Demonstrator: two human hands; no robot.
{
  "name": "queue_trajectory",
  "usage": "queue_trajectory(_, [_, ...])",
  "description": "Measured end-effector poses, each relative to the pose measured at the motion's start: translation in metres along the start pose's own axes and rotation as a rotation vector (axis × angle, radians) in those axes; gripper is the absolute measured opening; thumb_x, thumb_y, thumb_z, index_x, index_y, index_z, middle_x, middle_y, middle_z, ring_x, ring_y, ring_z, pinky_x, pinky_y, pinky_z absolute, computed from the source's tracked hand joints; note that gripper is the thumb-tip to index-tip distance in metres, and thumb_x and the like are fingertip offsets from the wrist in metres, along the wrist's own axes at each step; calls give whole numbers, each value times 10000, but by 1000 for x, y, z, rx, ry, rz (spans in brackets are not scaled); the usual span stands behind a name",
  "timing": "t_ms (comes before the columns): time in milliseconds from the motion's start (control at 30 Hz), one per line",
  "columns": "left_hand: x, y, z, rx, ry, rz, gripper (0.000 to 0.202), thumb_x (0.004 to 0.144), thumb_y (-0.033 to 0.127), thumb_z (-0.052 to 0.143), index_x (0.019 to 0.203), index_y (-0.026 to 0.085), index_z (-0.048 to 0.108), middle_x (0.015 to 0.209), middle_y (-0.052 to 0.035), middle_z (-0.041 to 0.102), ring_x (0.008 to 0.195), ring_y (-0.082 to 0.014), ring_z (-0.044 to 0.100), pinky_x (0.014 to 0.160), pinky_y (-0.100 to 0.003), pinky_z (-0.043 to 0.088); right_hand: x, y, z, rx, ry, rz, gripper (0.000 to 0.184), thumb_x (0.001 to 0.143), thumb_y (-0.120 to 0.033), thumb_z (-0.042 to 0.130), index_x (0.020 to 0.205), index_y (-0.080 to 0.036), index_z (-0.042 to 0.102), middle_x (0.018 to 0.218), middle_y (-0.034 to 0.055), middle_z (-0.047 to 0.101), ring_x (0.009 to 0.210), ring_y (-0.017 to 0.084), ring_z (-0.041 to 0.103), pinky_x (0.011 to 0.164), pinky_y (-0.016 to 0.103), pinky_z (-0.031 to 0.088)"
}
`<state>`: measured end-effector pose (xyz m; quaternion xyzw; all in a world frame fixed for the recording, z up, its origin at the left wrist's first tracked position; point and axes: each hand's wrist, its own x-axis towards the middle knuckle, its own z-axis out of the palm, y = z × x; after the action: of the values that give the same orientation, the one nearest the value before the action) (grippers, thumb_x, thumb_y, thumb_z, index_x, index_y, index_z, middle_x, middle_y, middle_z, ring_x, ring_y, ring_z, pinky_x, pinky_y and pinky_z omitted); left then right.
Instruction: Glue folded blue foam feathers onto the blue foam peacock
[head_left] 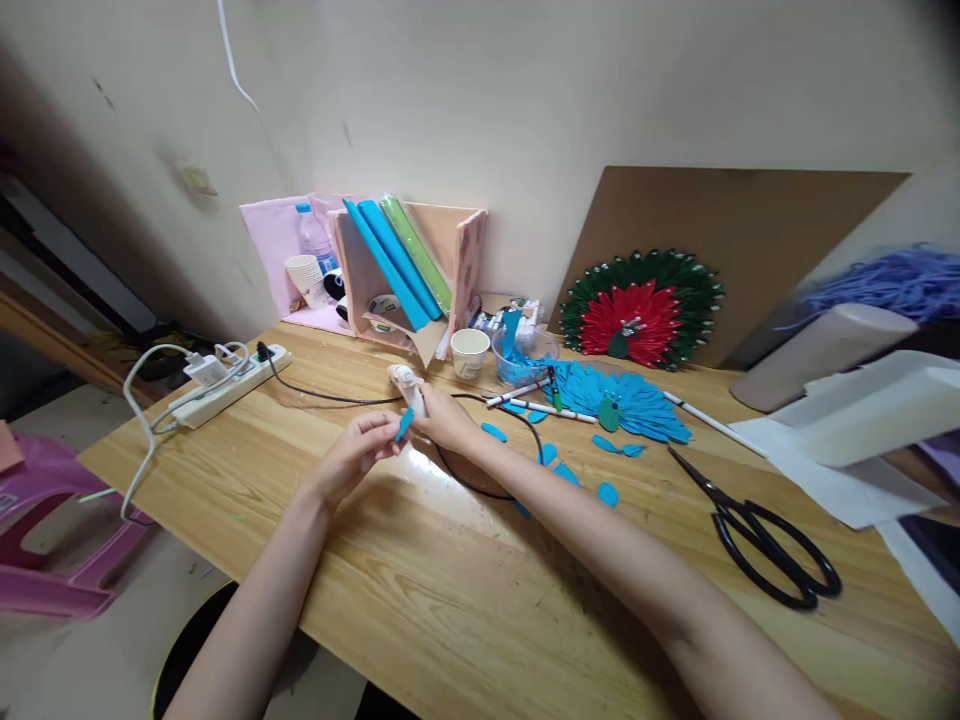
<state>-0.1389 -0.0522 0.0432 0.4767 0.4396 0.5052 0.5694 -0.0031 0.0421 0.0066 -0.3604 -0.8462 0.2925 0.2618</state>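
Your left hand [358, 452] pinches a blue petal [405, 424] between fingertips; your right hand [448, 420], close beside it, is wrapped around a white glue gun [409, 382]. Both are over the wooden surface [420, 590], near a paper cup [469, 356].

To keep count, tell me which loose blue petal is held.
The petal in the left hand; the other loose petals lie on the table, farther right.

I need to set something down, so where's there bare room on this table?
There's mostly bare wood between the power strip and the left forearm, and along the table's front edge between that and the right forearm. It's crowded beyond the right forearm: blue petals, clear bowl, blue flower.
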Motion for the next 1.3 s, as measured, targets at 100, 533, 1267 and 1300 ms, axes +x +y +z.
queue_trajectory(100, [1,-6,25,157,-97,-94,257,707,398,649,649,148,633,612,-12,561,543,-84,428,522,-216,328,-35,9,-32,-97,18,-63,238,787,-290,591,966,-141,539,970,116,591,914,226,544,777,338,431])
queue_trajectory(533, [46,-60,158,656,-306,15,292,841,346,444,665,156,580,666,-14,611,626,-138,539,584,-231,376,-214,69,-121,319,339,268,187,805,-344,602,897,-182,584,851,44,626,787,161,619,730,307,530])
queue_trajectory(1267, [38,-74,174,898,-252,111,187,839,262,423,692,191,515,691,0,561,638,-142,486,582,-247,305,-212,83,-125,406,281,306,192,739,-319,682,887,-197,691,857,46,697,772,172,659,726,321,549])
queue_trajectory(1300, [38,-74,174,896,-255,114,189,841,261,421,693,191,515,693,-1,562,641,-142,488,583,-247,306,-212,82,-125,390,283,306,183,744,-321,677,878,-199,692,853,47,697,773,174,658,726,324,547])
